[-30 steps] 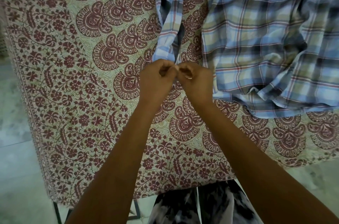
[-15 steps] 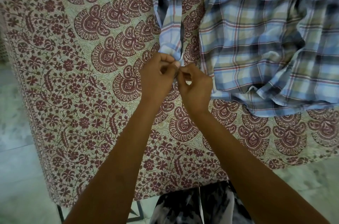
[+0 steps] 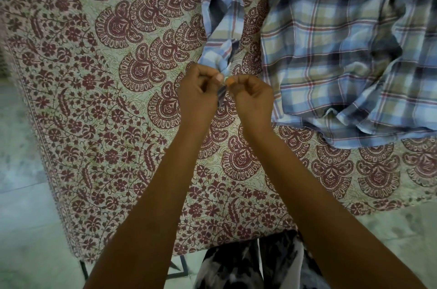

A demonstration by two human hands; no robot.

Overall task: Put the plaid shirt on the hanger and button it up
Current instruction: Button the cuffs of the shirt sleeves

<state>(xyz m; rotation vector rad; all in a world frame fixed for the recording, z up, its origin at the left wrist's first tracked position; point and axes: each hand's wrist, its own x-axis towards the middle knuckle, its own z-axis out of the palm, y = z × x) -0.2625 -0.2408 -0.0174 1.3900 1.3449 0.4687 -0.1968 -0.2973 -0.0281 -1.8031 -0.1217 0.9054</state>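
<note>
1. Head view: the left hand [image 3: 197, 94] and right hand [image 3: 254, 99] meet, fingers [image 3: 218, 77] curled, pinching the sleeve cuff [image 3: 216, 59] between them, apparently fastening its button.
2. The plaid shirt [image 3: 343, 52] lies crumpled on the table [image 3: 94, 99], beyond and right of the fingers.
3. No hanger shows; hanging and front buttoning seem not yet done.

We note bare forearms [image 3: 151, 194] reaching the near edge; left hand [image 3: 197, 97] and right hand [image 3: 254, 99] likewise bare. Near centre, we see a black-and-white mottled garment [image 3: 236, 267] on the lower body, cut unclear.
</note>
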